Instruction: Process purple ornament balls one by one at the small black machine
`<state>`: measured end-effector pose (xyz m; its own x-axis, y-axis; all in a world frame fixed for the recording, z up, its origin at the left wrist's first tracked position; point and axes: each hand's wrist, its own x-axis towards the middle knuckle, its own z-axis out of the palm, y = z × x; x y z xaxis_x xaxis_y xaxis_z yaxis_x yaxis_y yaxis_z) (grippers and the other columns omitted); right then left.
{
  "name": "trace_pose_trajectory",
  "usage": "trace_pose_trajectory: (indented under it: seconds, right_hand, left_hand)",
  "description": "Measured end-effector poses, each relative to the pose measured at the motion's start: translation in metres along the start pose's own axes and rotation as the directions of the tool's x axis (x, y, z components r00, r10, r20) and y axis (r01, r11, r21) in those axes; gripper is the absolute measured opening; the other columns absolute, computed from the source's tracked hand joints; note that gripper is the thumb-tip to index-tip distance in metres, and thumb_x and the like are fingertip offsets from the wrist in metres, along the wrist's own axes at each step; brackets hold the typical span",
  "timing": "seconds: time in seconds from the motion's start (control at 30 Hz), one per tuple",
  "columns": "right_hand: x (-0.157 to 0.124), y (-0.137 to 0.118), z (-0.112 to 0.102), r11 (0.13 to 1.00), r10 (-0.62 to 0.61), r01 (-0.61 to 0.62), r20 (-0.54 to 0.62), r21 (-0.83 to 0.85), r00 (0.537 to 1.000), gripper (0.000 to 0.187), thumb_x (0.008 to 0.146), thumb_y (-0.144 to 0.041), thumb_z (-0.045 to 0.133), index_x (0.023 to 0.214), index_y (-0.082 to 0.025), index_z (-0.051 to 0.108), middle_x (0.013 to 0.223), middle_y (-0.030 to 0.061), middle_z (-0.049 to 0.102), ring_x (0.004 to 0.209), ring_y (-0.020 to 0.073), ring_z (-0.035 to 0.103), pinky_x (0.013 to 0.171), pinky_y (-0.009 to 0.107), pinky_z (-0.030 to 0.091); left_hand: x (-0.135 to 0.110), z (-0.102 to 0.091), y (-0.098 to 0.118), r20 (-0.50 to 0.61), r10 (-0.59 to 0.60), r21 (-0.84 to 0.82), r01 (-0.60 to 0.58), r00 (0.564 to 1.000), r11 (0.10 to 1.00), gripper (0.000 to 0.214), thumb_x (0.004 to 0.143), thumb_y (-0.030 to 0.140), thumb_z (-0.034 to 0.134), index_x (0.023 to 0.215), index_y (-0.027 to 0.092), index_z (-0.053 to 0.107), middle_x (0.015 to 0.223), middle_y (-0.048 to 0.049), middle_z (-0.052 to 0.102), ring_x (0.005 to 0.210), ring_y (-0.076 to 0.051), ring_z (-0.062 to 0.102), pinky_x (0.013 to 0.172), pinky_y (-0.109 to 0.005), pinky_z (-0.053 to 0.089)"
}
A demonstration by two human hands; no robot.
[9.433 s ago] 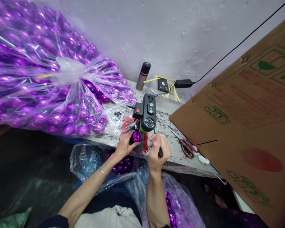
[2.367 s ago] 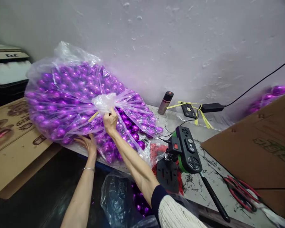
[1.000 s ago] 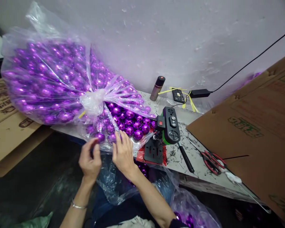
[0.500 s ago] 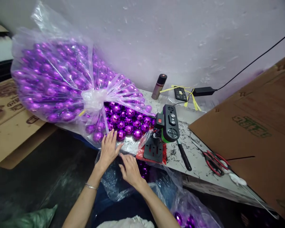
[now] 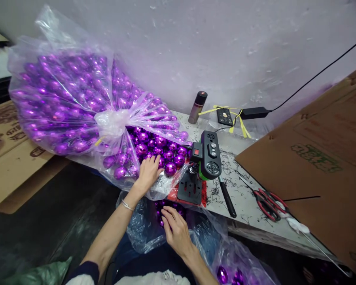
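Shiny purple faceted balls spill from the torn side of a large knotted clear plastic bag on the table. My left hand reaches in among these balls at the bag's opening, fingers stretched over them and thumb apart. Below the table edge, my right hand hovers at the mouth of a second clear bag, which has more purple balls in it. Its fingers are loosely bent with nothing visible in them. Right of the loose balls stands a small black device with a red switch, over a slotted black base plate.
A spray bottle, a black phone and a black adapter lie along the wall. Red-handled scissors and a black-handled tool are to the right. Cardboard boxes flank the table.
My left hand has moved forward and right from the bag's edge onto the balls. My right hand has drawn back and right, away from the left, revealing balls in the lower bag.
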<state>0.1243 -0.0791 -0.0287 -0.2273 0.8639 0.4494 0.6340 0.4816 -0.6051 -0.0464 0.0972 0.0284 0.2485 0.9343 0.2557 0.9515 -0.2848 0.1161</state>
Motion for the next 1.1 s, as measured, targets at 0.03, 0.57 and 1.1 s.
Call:
trace_pose_trajectory:
  seconds: [0.03, 0.57, 1.1]
  right_hand:
    - [-0.005, 0.002, -0.001, 1.000, 0.002, -0.002, 0.008, -0.008, 1.000, 0.036, 0.101, -0.019, 0.044, 0.125, -0.027, 0.070, 0.114, 0.0095, 0.078, 0.103, 0.0221, 0.078, 0.086, 0.038, 0.069]
    - [-0.017, 0.007, -0.015, 0.997, -0.031, 0.035, 0.067, -0.066, 0.997, 0.031, 0.098, -0.014, 0.047, 0.119, -0.019, 0.069, 0.111, 0.0103, 0.078, 0.098, 0.0202, 0.078, 0.085, 0.033, 0.068]
    - [-0.035, 0.007, -0.030, 0.988, 0.052, -0.039, 0.078, -0.151, 0.996, 0.029, 0.098, -0.013, 0.047, 0.115, -0.019, 0.070, 0.107, 0.0090, 0.078, 0.092, 0.0185, 0.077, 0.083, 0.031, 0.066]
  left_hand:
    - [0.007, 0.001, 0.001, 0.058, 0.036, 0.029, -0.037, 0.998, 0.999, 0.052, 0.094, 0.024, 0.064, 0.144, 0.011, 0.055, 0.129, -0.0216, 0.068, 0.111, -0.033, 0.066, 0.095, -0.043, 0.049]
    - [-0.012, -0.021, 0.014, 0.308, -0.287, -0.951, 0.290, 0.907, -0.103, 0.056, 0.082, 0.046, 0.074, 0.132, 0.023, 0.061, 0.125, -0.0067, 0.073, 0.110, -0.026, 0.072, 0.102, -0.042, 0.055]
    - [-0.043, 0.043, 0.107, 0.338, -0.320, -0.937, 0.284, 0.885, -0.205, 0.058, 0.074, 0.044, 0.085, 0.117, 0.021, 0.053, 0.118, -0.0103, 0.075, 0.112, -0.024, 0.073, 0.104, -0.040, 0.054]
